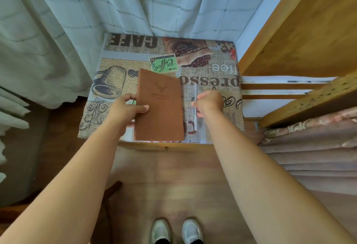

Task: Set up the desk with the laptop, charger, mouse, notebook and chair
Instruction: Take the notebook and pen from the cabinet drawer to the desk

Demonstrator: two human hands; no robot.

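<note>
A brown notebook (160,106) with a stamped deer head lies on the small desk (218,69), which wears a coffee-themed cloth. My left hand (128,107) grips the notebook's left edge, thumb on the cover. My right hand (209,101) is closed around a thin pale pen (195,117) just right of the notebook. No laptop, charger or mouse is in view.
Pale curtains (135,2) hang behind and left of the desk. A wooden bed frame (301,31) with bedding (313,147) stands to the right. A dark wooden chair part (113,187) shows at lower left. My shoes (175,230) stand on the wood floor.
</note>
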